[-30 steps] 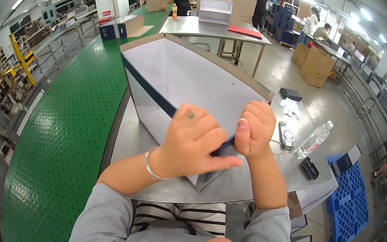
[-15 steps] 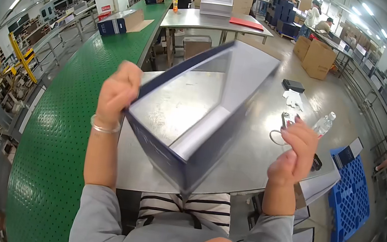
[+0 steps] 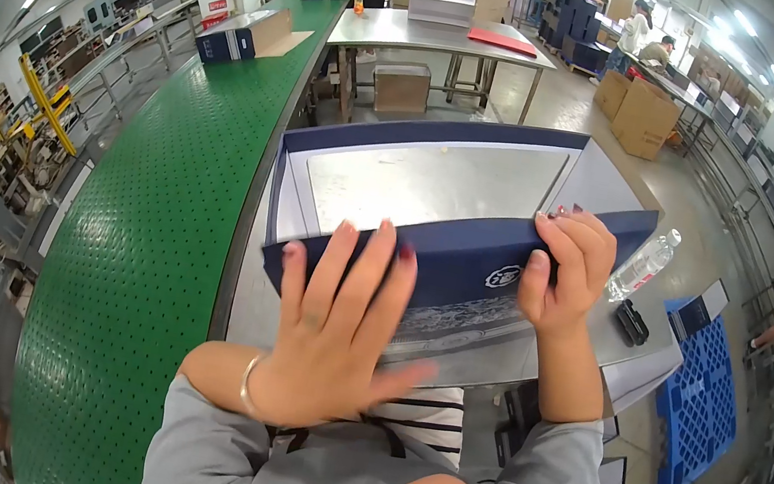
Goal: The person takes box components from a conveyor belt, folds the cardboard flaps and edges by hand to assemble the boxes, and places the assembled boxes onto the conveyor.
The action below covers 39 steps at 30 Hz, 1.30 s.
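A large navy blue box (image 3: 467, 245) with a pale inside stands open side up on the steel table (image 3: 244, 311) in front of me. My left hand (image 3: 337, 335) lies flat with fingers spread against its near wall. My right hand (image 3: 565, 270) grips the top edge of that same wall, fingers over the rim, beside a white logo.
A green conveyor belt (image 3: 157, 226) runs along the left, with a navy box (image 3: 237, 38) on it farther up. A water bottle (image 3: 641, 265) and a small black item (image 3: 632, 324) lie on the table to the right. A blue pallet (image 3: 699, 413) sits on the floor. People work at far tables.
The box was held tilted in the air; now it sits level on the table. My left hand went from gripping its side to pressing flat, and my right hand took hold of the rim.
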Each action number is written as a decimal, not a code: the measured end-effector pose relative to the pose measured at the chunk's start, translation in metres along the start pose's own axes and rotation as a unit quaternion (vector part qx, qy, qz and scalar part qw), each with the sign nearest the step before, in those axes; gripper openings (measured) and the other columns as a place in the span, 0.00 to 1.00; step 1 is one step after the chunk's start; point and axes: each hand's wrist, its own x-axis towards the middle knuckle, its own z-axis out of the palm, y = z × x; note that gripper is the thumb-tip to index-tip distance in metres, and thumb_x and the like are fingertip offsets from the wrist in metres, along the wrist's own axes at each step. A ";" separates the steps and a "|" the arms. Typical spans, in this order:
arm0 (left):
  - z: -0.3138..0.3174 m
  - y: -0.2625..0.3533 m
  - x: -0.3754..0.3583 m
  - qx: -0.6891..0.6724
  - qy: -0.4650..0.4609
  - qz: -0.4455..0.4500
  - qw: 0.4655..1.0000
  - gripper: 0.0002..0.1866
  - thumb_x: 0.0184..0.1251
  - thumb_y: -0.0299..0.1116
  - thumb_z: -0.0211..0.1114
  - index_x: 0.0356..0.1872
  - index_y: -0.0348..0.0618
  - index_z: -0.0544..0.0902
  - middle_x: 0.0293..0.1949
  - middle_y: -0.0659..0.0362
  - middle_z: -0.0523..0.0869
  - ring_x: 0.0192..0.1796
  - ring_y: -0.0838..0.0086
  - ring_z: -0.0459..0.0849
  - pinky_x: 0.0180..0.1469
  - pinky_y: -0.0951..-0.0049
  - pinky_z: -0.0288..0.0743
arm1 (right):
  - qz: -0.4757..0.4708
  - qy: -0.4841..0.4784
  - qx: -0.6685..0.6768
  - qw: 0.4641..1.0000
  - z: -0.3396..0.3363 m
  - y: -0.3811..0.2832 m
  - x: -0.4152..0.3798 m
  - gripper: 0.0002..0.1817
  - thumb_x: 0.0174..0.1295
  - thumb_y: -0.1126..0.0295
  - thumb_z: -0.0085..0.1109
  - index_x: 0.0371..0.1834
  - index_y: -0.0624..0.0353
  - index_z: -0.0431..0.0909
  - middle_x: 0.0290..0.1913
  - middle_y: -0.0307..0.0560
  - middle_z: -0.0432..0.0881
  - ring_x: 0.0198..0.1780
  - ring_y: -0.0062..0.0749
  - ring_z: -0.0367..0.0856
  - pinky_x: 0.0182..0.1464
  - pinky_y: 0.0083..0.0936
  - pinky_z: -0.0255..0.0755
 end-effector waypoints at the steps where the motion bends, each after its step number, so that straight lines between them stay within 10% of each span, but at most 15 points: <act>1: 0.015 -0.006 0.004 0.069 0.005 0.013 0.998 0.30 0.70 0.60 0.56 0.55 0.43 0.82 0.58 0.50 0.81 0.60 0.57 0.78 0.70 0.48 0.54 | 0.014 -0.017 0.006 1.000 0.000 0.002 0.001 0.10 0.54 0.74 0.61 0.40 0.60 0.84 0.41 0.45 0.81 0.42 0.39 0.76 0.50 0.33 0.72; 8: 0.030 -0.028 0.023 0.067 0.101 0.018 0.992 0.17 0.64 0.52 0.70 0.31 0.50 0.81 0.32 0.64 0.76 0.32 0.70 0.69 0.43 0.67 0.65 | 0.015 -0.182 0.005 0.983 -0.013 0.013 0.019 0.03 0.53 0.78 0.65 0.27 0.58 0.80 0.32 0.41 0.77 0.32 0.34 0.70 0.39 0.29 0.66; 12: 0.051 -0.081 0.043 0.030 0.105 0.022 0.994 0.25 0.62 0.55 0.71 0.18 0.51 0.72 0.27 0.64 0.68 0.28 0.71 0.62 0.34 0.70 0.61 | -0.005 0.037 -0.077 0.996 -0.003 0.022 0.021 0.12 0.54 0.78 0.66 0.19 0.57 0.71 0.25 0.38 0.72 0.26 0.32 0.65 0.31 0.27 0.62; 17: 0.075 -0.086 0.062 0.049 0.248 0.043 0.967 0.23 0.61 0.53 0.71 0.19 0.51 0.72 0.25 0.64 0.67 0.27 0.70 0.64 0.32 0.68 0.61 | 0.019 -0.033 -0.147 0.988 -0.002 0.027 0.019 0.14 0.56 0.76 0.66 0.18 0.56 0.70 0.22 0.37 0.70 0.24 0.31 0.63 0.28 0.27 0.59; 32: 0.129 -0.094 0.092 -0.046 0.237 0.053 0.969 0.21 0.62 0.45 0.72 0.18 0.50 0.72 0.22 0.66 0.67 0.24 0.71 0.63 0.32 0.70 0.62 | -0.008 -0.041 -0.193 0.980 0.012 -0.018 0.025 0.06 0.57 0.73 0.68 0.27 0.55 0.79 0.31 0.38 0.74 0.28 0.33 0.68 0.31 0.29 0.62; 39: 0.123 -0.066 0.085 -0.222 0.207 0.074 0.950 0.16 0.65 0.36 0.68 0.18 0.48 0.74 0.25 0.64 0.75 0.23 0.70 0.65 0.35 0.70 0.63 | -0.111 -0.028 0.041 0.993 -0.032 -0.049 -0.025 0.04 0.55 0.67 0.65 0.28 0.52 0.81 0.35 0.38 0.79 0.36 0.30 0.75 0.38 0.26 0.72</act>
